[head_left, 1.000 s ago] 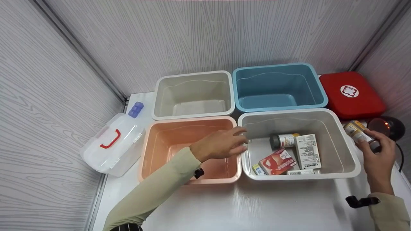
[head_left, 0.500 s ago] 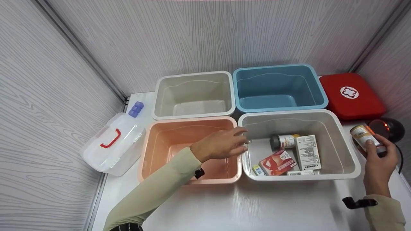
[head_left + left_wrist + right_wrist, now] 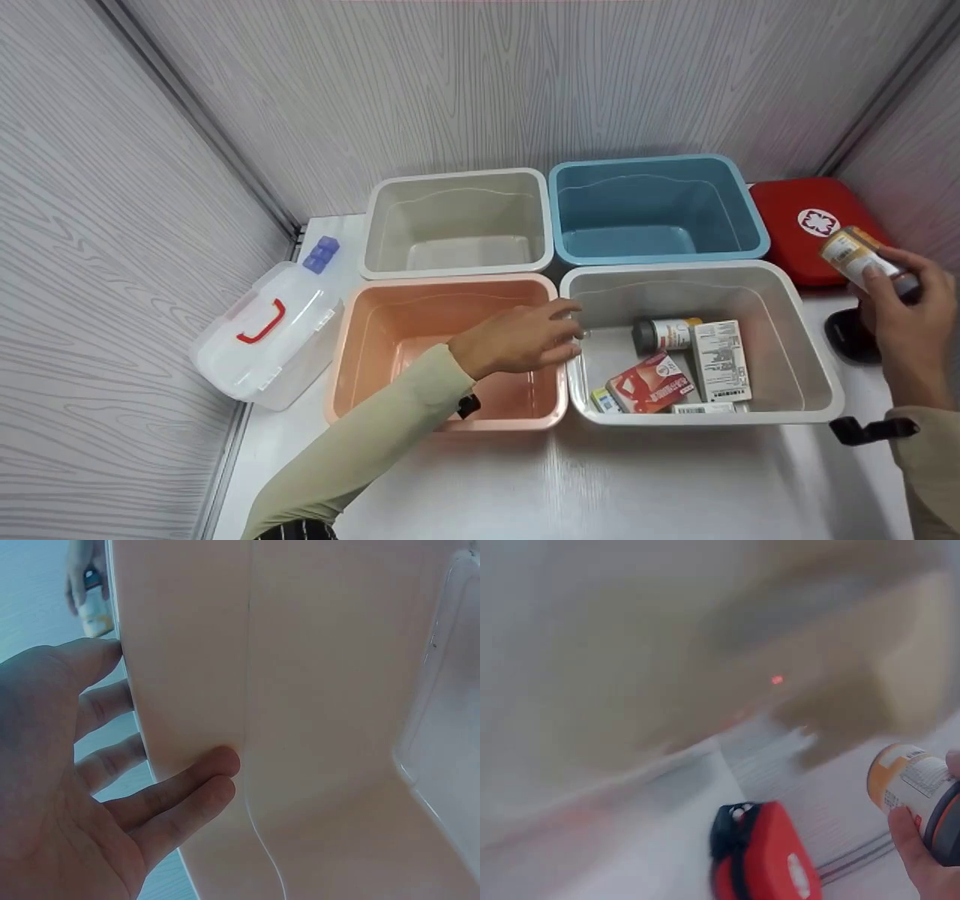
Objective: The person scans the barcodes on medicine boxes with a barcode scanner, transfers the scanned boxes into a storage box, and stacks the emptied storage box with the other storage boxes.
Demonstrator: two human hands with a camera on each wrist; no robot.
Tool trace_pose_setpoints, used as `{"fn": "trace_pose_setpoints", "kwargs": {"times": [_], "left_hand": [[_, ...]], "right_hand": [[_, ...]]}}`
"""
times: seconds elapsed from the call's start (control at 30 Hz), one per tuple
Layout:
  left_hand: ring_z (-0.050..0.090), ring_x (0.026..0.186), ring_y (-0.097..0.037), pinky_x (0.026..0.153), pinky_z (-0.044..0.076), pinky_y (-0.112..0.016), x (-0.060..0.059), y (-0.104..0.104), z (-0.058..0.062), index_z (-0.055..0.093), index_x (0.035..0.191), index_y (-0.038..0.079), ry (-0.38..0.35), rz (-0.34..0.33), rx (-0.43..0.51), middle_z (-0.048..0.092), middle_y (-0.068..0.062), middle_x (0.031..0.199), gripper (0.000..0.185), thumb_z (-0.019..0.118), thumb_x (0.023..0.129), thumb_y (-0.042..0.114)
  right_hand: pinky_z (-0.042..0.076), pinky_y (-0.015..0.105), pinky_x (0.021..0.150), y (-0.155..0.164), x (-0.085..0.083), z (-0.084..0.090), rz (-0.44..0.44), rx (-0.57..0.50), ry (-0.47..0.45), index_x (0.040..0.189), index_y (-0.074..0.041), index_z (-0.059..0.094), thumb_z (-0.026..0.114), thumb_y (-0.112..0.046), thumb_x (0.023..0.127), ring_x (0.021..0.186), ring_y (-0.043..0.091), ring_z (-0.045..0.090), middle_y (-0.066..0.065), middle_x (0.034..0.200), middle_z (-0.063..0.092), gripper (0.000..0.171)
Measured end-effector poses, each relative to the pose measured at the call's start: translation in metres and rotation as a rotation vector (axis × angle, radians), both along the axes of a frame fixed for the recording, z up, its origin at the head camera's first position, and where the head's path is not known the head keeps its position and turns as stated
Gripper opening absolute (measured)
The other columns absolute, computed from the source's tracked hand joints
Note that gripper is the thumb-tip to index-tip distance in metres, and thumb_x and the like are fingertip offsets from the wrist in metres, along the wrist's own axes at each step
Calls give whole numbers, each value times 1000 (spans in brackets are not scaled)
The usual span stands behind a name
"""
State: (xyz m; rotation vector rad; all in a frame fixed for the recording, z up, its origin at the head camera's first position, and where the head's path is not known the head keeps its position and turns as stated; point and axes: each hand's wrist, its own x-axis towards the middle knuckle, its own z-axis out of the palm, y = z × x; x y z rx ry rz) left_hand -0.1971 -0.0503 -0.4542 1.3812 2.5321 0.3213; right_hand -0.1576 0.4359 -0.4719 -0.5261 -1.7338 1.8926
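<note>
My right hand (image 3: pixel 919 322) grips a pill bottle (image 3: pixel 857 255) with a white and orange label and a dark lid. It is raised at the far right, overlapping the red case in the head view. The same bottle (image 3: pixel 911 784) shows at the right edge of the right wrist view. My left hand (image 3: pixel 517 341) holds nothing; it reaches across the peach bin (image 3: pixel 450 282), its fingertips at the rim beside the grey bin (image 3: pixel 675 271). In the left wrist view its fingers (image 3: pixel 172 802) are loosely spread by a bin rim.
Inside the grey bin lie another bottle (image 3: pixel 664 335), a red box (image 3: pixel 651 384) and a white box (image 3: pixel 721 361). Behind stand a beige bin (image 3: pixel 457 180) and a blue bin (image 3: pixel 637 169). A red case (image 3: pixel 795 225), a black device (image 3: pixel 851 336) and a clear case (image 3: pixel 262 352) flank them.
My right hand has lifted the bottle up and away from the black device, whose lower part now shows, toward the red case. The left hand keeps its place.
</note>
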Motion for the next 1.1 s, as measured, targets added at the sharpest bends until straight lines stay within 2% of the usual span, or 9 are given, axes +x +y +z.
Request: {"fn": "trace_pose_setpoints", "kwargs": {"times": [0.07, 0.17, 0.2, 0.33, 0.57, 0.63, 0.8, 0.83, 1.1], "left_hand": [[67, 134, -31, 113, 55, -46, 0, 0, 0, 67, 146, 19, 3, -1, 4, 46, -12, 168, 40, 52, 115, 39], [67, 133, -31, 113, 55, -46, 1, 0, -1, 67, 146, 19, -5, 3, 7, 46, -13, 169, 40, 52, 115, 39], [68, 132, -31, 113, 55, -46, 1, 0, -1, 67, 145, 18, -2, 3, 7, 46, -13, 168, 40, 51, 115, 39], [67, 132, -32, 113, 55, -45, 1, 1, -1, 67, 144, 18, -5, 4, 0, 45, -13, 168, 40, 51, 114, 39], [66, 133, -33, 114, 55, -44, 4, 7, 0, 68, 140, 19, 9, 55, -44, 47, -11, 168, 41, 50, 114, 45], [68, 130, -32, 111, 57, -43, 5, 10, 1, 69, 137, 19, 24, 72, -52, 49, -10, 166, 42, 50, 113, 49], [71, 118, -28, 101, 61, -40, 7, 16, 3, 69, 133, 19, 37, 111, -60, 53, -7, 160, 40, 57, 109, 49], [70, 116, -27, 100, 61, -40, 7, 16, 3, 69, 132, 19, 31, 120, -59, 54, -7, 160, 39, 58, 108, 48], [70, 108, -25, 96, 61, -39, 9, 16, 6, 71, 129, 19, 26, 149, -52, 59, -4, 150, 36, 61, 102, 42]], "right_hand": [[56, 10, 65, -4, -8, 12, 33, 156, -34, 137, -9, 74, 73, -4, 101, 104, 8, 60, -7, 126, 45, 36], [56, 7, 77, -10, -20, 31, 106, 362, -58, 141, -9, 71, 69, -7, 104, 112, 7, 53, -10, 126, 46, 37], [55, 7, 84, -13, -25, 37, 128, 411, -55, 142, -8, 71, 69, -8, 105, 117, 5, 51, -11, 127, 46, 37], [53, 6, 88, -29, -44, 56, 204, 534, -49, 144, -9, 69, 67, -11, 107, 116, 4, 49, -13, 126, 45, 37], [55, 8, 88, -74, -80, 71, 397, 542, -38, 147, -14, 64, 66, -17, 109, 115, 8, 50, -13, 131, 43, 38], [58, 11, 89, -90, -90, 71, 462, 494, 1, 146, -10, 64, 67, -15, 108, 117, 11, 52, -10, 132, 43, 38], [59, 14, 91, -130, -112, 67, 573, 454, 8, 146, -11, 64, 69, -18, 108, 121, 15, 54, -7, 136, 45, 39], [58, 13, 91, -137, -115, 66, 582, 482, -14, 146, -14, 64, 68, -21, 109, 122, 14, 53, -8, 137, 45, 39], [59, 18, 93, -195, -138, 53, 731, 462, -36, 147, -9, 62, 64, -25, 111, 121, 20, 56, 10, 142, 45, 39]]}}
